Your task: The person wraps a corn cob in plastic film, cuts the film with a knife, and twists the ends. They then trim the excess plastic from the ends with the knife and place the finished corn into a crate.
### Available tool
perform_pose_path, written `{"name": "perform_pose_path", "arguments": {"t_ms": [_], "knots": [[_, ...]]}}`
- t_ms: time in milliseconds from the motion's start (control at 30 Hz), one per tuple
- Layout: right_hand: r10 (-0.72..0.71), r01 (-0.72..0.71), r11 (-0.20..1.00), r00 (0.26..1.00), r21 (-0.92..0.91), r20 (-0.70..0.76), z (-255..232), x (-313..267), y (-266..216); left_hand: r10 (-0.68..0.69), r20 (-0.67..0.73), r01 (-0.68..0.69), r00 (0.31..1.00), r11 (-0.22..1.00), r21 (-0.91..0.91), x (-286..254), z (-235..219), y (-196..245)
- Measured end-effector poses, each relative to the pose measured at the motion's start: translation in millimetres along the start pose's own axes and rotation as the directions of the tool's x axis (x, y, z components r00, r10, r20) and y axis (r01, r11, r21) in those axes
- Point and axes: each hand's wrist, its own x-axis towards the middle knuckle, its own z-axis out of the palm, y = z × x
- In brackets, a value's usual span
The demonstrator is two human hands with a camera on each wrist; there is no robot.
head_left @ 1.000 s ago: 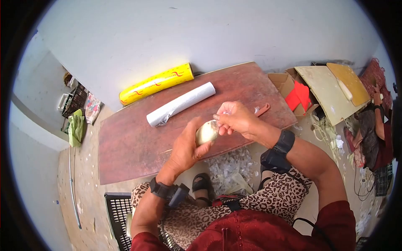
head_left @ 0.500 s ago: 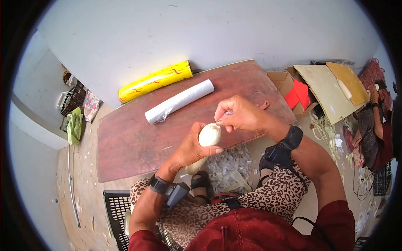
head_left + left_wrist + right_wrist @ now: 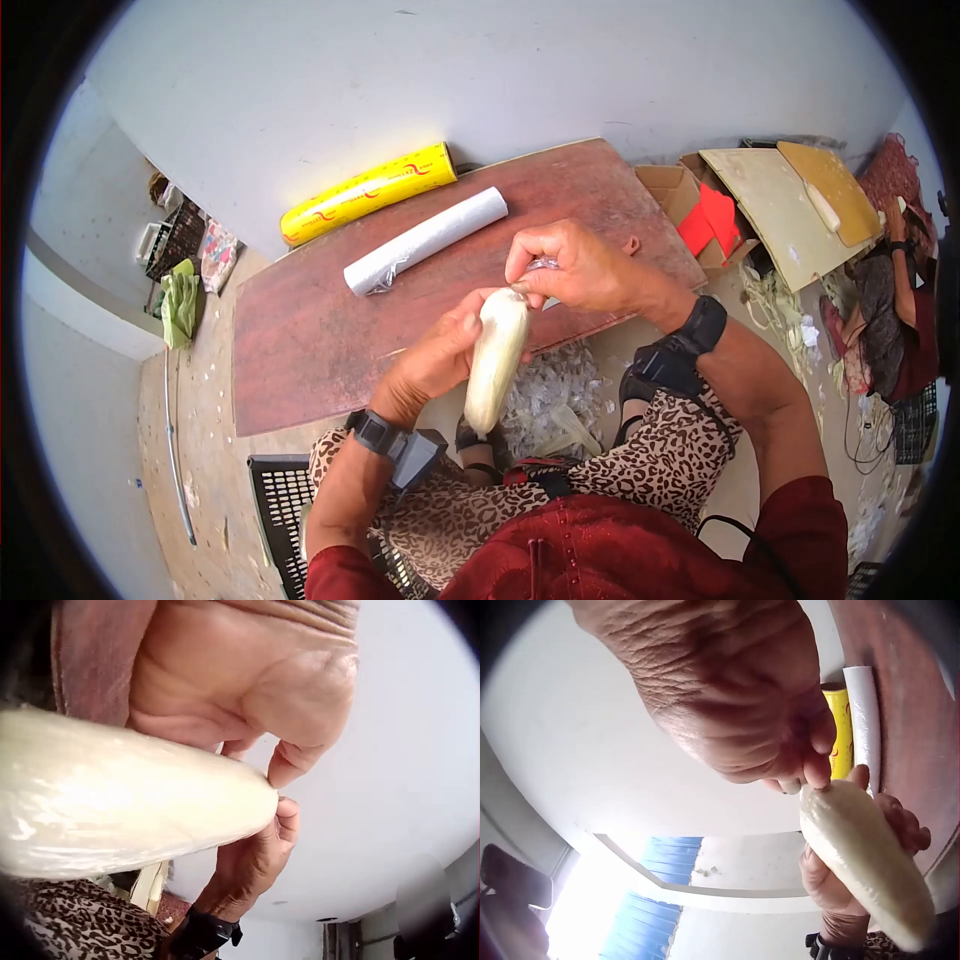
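A pale, long, tapering vegetable (image 3: 497, 365) in shiny clear film hangs over the table's front edge, its narrower end toward the lap. My left hand (image 3: 435, 355) holds it near its upper end; in the right wrist view the left hand's fingers (image 3: 906, 825) lie along one side and the thumb (image 3: 816, 874) on the other. At the top end my right hand (image 3: 575, 270) pinches the film, and a bit of clear film (image 3: 543, 264) shows at its curled fingers. Both hands' fingertips meet close at this tip in the left wrist view, beside the glossy wrapped vegetable (image 3: 127, 795).
On the reddish table (image 3: 300, 350) lie a white film roll (image 3: 425, 242) and a yellow printed roll (image 3: 368, 193). Film scraps (image 3: 560, 400) cover the floor below. A black crate (image 3: 280, 510) stands at left, a cardboard box (image 3: 665, 190) at right. Another person (image 3: 905, 320) sits far right.
The vegetable has swung from pointing end-on at the camera to hanging lengthwise toward the lap. My left hand's grip has shifted toward its upper end; the right hand stays at the tip.
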Motion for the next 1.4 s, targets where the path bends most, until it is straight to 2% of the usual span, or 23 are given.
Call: {"name": "perform_pose_path", "arguments": {"t_ms": [67, 133, 233, 433, 533, 633, 667, 700, 733, 767, 833, 933, 1033, 1133, 1233, 1267, 1333, 1367, 1400], "knots": [[0.009, -0.009, 1.000, 1.000, 0.001, 0.008, 3.7, -0.1, -0.2, 0.079, -0.024, -0.070, 0.997, 0.965, 0.254, 2.1, -4.1, -7.3], [0.004, -0.005, 0.998, 1.000, -0.066, -0.009, 4.3, -1.5, -0.1, 0.168, -0.056, -0.109, 0.984, 0.823, 0.557, 3.8, -5.8, -13.4], [0.004, -0.006, 0.991, 1.000, -0.136, -0.020, 4.2, -2.3, -3.4, 0.043, -0.131, 0.026, 0.990, 0.875, 0.483, 3.6, -2.5, -9.1], [-0.089, 0.087, 0.974, 0.996, -0.208, 0.003, 6.4, -2.0, -5.0, -0.125, -0.009, 0.124, 0.992, 0.974, 0.190, -2.7, -5.3, -0.6], [-0.083, 0.078, 0.979, 0.996, -0.188, -0.017, 7.6, -2.2, -2.2, -0.063, 0.018, 0.063, 0.998, 0.998, -0.010, -2.7, 7.0, 1.9], [-0.112, 0.103, 0.978, 0.993, -0.183, -0.038, 11.8, -0.8, -0.1, -0.065, -0.032, 0.065, 0.997, 0.998, -0.019, -3.0, 7.0, 1.0], [-0.132, 0.121, 0.974, 0.990, -0.189, -0.046, 13.5, -0.5, 0.4, 0.011, -0.041, -0.002, 0.999, 0.979, 0.202, -2.5, 5.4, -1.6], [-0.156, 0.144, 0.967, 0.987, -0.209, -0.043, 14.5, 0.1, 0.3, 0.086, -0.033, -0.065, 0.996, 0.909, 0.413, -1.4, 3.9, -4.7], [-0.180, 0.166, 0.959, 0.983, -0.229, -0.041, 15.6, 0.2, 0.3, 0.155, -0.006, -0.120, 0.988, 0.789, 0.603, -0.4, 3.5, -6.5], [-0.202, 0.186, 0.950, 0.978, -0.250, -0.040, 16.1, -0.1, 0.3, 0.137, -0.027, -0.091, 0.990, 0.777, 0.623, 0.1, 4.1, -6.6], [-0.147, 0.131, 0.964, 0.988, -0.233, -0.054, 15.8, 0.1, 2.8, 0.104, -0.069, -0.034, 0.992, 0.751, 0.659, 1.1, 12.8, -1.0], [-0.098, 0.087, 0.984, 0.993, -0.157, -0.061, 13.5, -0.8, 2.9, 0.118, -0.150, -0.058, 0.982, 0.934, 0.354, -0.9, 18.6, -2.0], [-0.096, 0.088, 0.987, 0.994, -0.138, -0.051, 14.9, 1.6, 0.7, 0.049, -0.113, -0.034, 0.992, 0.991, 0.133, -0.6, 11.1, -7.5], [-0.158, 0.145, 0.968, 0.986, -0.207, -0.048, 15.0, 1.2, -0.3, 0.113, -0.140, -0.092, 0.984, 0.985, 0.147, 1.1, 0.8, -12.1], [-0.264, 0.239, 0.927, 0.963, -0.288, -0.051, 15.1, 1.8, 3.1, 0.087, -0.150, -0.050, 0.985, 0.971, 0.234, 1.6, -5.0, -8.0], [-0.301, 0.270, 0.910, 0.952, -0.315, -0.052, 14.7, 2.0, 4.3, 0.071, -0.105, -0.053, 0.992, 0.984, 0.170, 0.7, -4.3, -5.9], [-0.281, 0.256, 0.919, 0.959, -0.302, -0.042, 14.1, 1.7, -0.4, 0.044, -0.009, -0.043, 0.999, 0.998, 0.042, -1.0, 0.2, 0.1], [-0.269, 0.247, 0.923, 0.962, -0.294, -0.036, 14.5, 1.8, -1.9, 0.035, 0.032, -0.037, 0.999, 0.997, 0.065, -1.4, 0.6, 1.1], [-0.333, 0.303, 0.897, 0.942, -0.321, -0.040, 15.0, 2.6, -1.8, 0.047, 0.035, -0.050, 0.998, 0.996, 0.076, -2.5, 0.8, 0.7]]}}
